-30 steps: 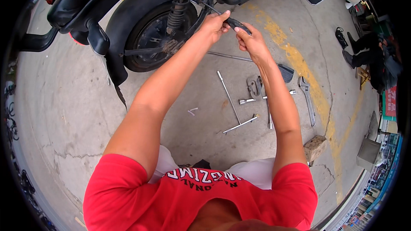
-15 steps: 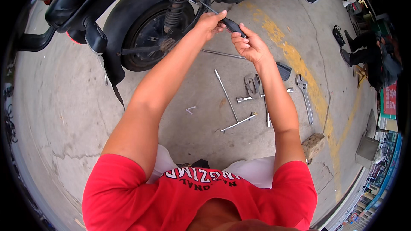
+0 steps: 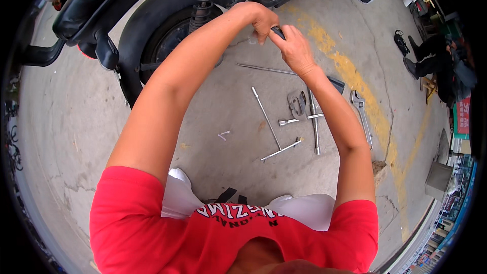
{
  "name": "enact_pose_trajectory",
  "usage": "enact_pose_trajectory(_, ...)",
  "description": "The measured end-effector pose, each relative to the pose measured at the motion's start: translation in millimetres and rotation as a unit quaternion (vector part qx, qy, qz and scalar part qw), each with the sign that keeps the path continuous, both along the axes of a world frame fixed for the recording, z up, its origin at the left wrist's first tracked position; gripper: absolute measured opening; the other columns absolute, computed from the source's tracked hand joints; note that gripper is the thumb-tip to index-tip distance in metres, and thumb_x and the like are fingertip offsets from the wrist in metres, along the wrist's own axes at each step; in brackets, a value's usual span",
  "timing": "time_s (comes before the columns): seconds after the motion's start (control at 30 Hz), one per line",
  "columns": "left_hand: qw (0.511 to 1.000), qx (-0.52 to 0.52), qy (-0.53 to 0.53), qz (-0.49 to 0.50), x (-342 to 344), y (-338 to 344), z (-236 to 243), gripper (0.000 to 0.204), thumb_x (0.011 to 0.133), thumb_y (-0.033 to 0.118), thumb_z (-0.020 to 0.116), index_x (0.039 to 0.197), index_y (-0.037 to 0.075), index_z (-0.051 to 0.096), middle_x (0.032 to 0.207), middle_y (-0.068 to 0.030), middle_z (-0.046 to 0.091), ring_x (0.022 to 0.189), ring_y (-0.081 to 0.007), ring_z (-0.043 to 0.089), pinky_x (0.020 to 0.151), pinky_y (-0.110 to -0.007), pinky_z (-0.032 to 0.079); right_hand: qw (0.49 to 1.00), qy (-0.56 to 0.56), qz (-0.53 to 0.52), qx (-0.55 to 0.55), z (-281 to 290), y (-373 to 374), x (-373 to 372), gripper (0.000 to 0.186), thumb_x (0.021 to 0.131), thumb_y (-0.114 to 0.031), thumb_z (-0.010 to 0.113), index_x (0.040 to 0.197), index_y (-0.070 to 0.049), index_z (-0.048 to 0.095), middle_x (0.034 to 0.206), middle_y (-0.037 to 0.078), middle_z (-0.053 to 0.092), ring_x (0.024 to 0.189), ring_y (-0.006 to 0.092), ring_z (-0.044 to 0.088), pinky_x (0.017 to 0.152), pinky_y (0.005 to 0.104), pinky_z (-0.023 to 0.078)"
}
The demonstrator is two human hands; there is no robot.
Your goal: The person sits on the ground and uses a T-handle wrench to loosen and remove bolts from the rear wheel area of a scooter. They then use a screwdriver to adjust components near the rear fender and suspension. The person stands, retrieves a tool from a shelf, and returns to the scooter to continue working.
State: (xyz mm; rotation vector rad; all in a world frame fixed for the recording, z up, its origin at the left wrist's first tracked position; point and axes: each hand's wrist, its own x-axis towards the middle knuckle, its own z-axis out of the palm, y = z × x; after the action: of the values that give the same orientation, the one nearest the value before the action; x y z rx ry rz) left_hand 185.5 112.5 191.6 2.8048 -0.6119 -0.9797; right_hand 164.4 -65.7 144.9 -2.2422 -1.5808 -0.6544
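Two hands, both at one black-handled tool (image 3: 277,32) held up beside the scooter's rear end. Left hand (image 3: 259,18): fingers curled down over the tool's upper end, closed on it. Right hand (image 3: 296,49): fingers wrapped around the black grip just below, closed. I cannot tell from here what the tool's tip bears on; the hands cover it.

Item: black rear wheel with mudguard (image 3: 162,40), upright, coil shock absorber (image 3: 202,5) beside it, both near the hands.

Item: long silver T-handle wrench (image 3: 271,129), flat on the grey concrete floor (image 3: 76,122), between my forearms.

Item: thin steel rod (image 3: 264,69), lying just under the right hand.

Item: second silver socket wrench (image 3: 314,122), grey pliers (image 3: 297,102) touching or just beside it.

Item: silver adjustable spanner (image 3: 361,114), right of my right forearm, near the yellow painted line (image 3: 365,91).

Progress, as I judge it: work on the scooter's rear is under way, several tools laid out and set aside, the wheel still mounted, nothing visibly removed yet.
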Motion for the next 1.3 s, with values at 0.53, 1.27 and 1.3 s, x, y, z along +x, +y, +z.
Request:
enact_pose_trajectory(0.53, 0.745, -0.225, -0.624, 0.071, -37.9, 0.8, -87.2, 0.03, 0.064, 0.008, 0.067, 0.093, 0.01, 0.061, 0.074, -0.0011, 0.06, 0.077, -0.0205, 0.058, 0.075, -0.033, 0.041, 0.192, 0.948, -0.023, 0.251, 7.0, 12.6, 8.5, 0.045, 0.096, -0.04, 0.046, 0.095, 0.005, 0.051, 0.066, 0.002, 0.045, 0.046, 0.0045, 0.033, 0.036, 0.0194, 0.027)
enact_pose_trajectory(1.27, 0.728, -0.224, -0.644, 0.07, -31.4, 2.3, -82.2, 0.032, 0.063, 0.005, 0.066, 0.094, 0.013, 0.064, 0.065, 0.0017, 0.058, 0.066, -0.0169, 0.057, 0.07, -0.031, 0.04, 0.214, 0.924, -0.001, 0.316, 14.7, 17.0, -20.1, 0.066, 0.089, -0.05, 0.053, 0.107, 0.013, 0.044, 0.07, 0.003, 0.046, 0.048, 0.0036, 0.035, 0.036, 0.0151, 0.031)
enact_pose_trajectory(1.3, 0.728, -0.228, -0.644, 0.061, -31.7, 0.9, -83.3, 0.032, 0.063, 0.006, 0.066, 0.094, 0.013, 0.064, 0.065, 0.0018, 0.057, 0.066, -0.0166, 0.057, 0.071, -0.031, 0.04, 0.204, 0.92, 0.026, 0.333, 9.9, 15.0, -16.9, 0.067, 0.089, -0.049, 0.053, 0.108, 0.014, 0.044, 0.07, 0.003, 0.046, 0.048, 0.0031, 0.033, 0.036, 0.0141, 0.03)
